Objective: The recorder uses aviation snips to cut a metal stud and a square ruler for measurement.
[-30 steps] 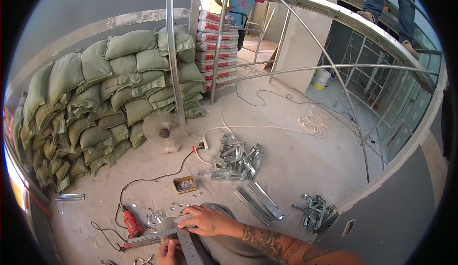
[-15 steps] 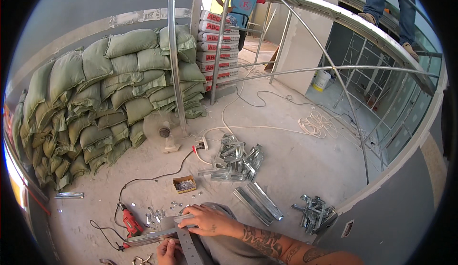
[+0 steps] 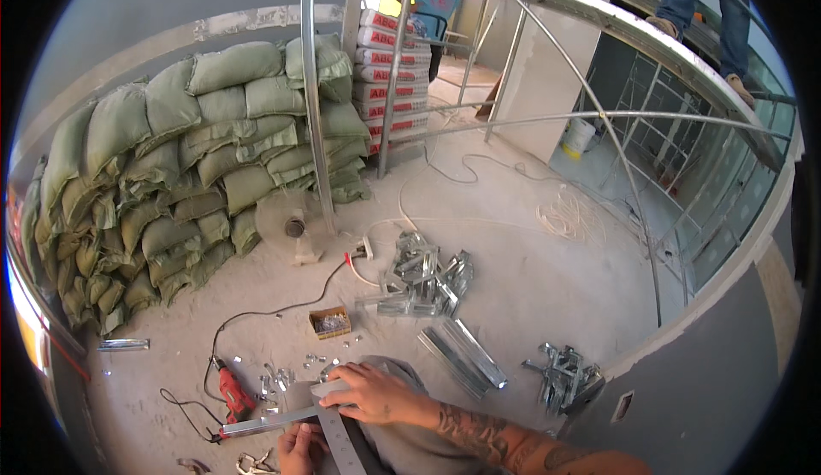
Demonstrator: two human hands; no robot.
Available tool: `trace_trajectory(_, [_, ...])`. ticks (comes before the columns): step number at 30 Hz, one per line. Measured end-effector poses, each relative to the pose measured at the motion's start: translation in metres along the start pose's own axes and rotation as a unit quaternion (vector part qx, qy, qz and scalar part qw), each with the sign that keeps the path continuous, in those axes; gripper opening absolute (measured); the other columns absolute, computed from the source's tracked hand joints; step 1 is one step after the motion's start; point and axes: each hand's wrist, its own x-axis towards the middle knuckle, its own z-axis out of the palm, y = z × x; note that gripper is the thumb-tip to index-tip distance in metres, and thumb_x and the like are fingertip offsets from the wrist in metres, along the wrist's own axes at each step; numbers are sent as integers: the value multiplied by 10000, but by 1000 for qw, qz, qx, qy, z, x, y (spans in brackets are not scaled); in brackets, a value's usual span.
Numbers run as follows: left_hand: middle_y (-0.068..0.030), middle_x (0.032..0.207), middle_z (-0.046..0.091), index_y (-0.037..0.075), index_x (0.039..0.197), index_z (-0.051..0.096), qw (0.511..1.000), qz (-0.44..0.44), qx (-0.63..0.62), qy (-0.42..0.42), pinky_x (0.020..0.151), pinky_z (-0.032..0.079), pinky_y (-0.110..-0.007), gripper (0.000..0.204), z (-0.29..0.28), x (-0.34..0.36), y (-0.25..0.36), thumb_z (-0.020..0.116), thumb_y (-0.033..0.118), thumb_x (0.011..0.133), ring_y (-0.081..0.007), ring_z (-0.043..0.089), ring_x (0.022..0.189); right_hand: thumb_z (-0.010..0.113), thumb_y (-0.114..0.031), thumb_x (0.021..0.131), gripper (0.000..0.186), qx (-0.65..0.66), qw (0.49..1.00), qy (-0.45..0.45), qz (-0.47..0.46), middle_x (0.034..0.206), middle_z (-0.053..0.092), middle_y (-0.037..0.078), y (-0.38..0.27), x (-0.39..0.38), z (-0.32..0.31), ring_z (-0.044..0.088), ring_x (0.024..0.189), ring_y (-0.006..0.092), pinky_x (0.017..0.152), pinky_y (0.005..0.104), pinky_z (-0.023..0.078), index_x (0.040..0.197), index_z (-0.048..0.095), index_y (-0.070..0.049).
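My right hand [image 3: 368, 394], on a tattooed forearm, closes over the joint of two galvanized metal pieces above my lap. One is a metal channel [image 3: 265, 422] pointing left. The other is a flat metal strip with holes [image 3: 340, 441], running down toward the lower edge. My left hand [image 3: 299, 451] has its fingers bent in a pinch against the underside of the channel, close to the joint. Its fingertips are partly hidden. Left of the hands, a red power drill [image 3: 233, 394] lies on the floor beside small metal clips [image 3: 278, 381].
Ahead are a yellow box of small fasteners [image 3: 330, 322], piled metal brackets [image 3: 423, 278], two loose channels [image 3: 463, 357] and another bracket pile [image 3: 564, 379]. Stacked green sacks [image 3: 197, 150] line the left. Scaffolding [image 3: 599, 116] spans the right, with a person standing on it. Cables cross the floor.
The channel has rolled slightly, so its bright face shows more. My left hand has shifted a little left; my right hand keeps its hold. The whole view has moved slightly.
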Motion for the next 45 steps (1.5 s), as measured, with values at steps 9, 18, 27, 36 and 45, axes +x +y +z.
trace_trajectory(9, [27, 514, 466, 59, 738, 653, 1000, -1, 20, 16, 436, 248, -240, 441, -2, 3, 3, 543, 365, 1036, -61, 350, 429, 731, -175, 837, 303, 9, 1000, 9, 1, 1232, 511, 115, -4, -1, 2, 529, 1200, 322, 1014, 436, 440, 1137, 690, -188])
trace_trajectory(18, [-8, 550, 526, 41, 806, 680, 999, -16, 36, 22, 446, 299, -255, 434, 1, 4, 11, 505, 358, 1045, -88, 399, 444, 721, -186, 854, 325, 15, 1000, -9, 21, 1245, 498, 127, -4, -1, -2, 548, 1160, 332, 992, 442, 436, 1176, 678, -185])
trace_trajectory(27, [-46, 650, 634, 21, 951, 689, 999, -26, -30, -25, 424, 298, -221, 378, -19, 10, -5, 515, 343, 1049, -70, 408, 444, 709, -196, 871, 341, 11, 1000, -10, 3, 1306, 535, 158, 3, 0, 7, 552, 1191, 333, 1029, 453, 411, 1209, 671, -198])
trace_trajectory(36, [-53, 649, 627, 15, 951, 684, 997, -35, -48, -40, 414, 281, -228, 381, -19, 12, -4, 516, 341, 1051, -73, 390, 431, 706, -210, 879, 337, 8, 999, -31, 5, 1306, 559, 158, 4, 2, 3, 551, 1195, 319, 1036, 450, 409, 1215, 677, -200])
trace_trajectory(45, [-58, 642, 621, 8, 950, 680, 998, -40, -38, -39, 407, 277, -233, 388, -19, 12, -4, 507, 339, 1055, -75, 382, 422, 697, -207, 888, 319, 7, 1000, -21, -4, 1285, 561, 150, 3, 0, 5, 543, 1205, 311, 1032, 450, 406, 1207, 680, -200])
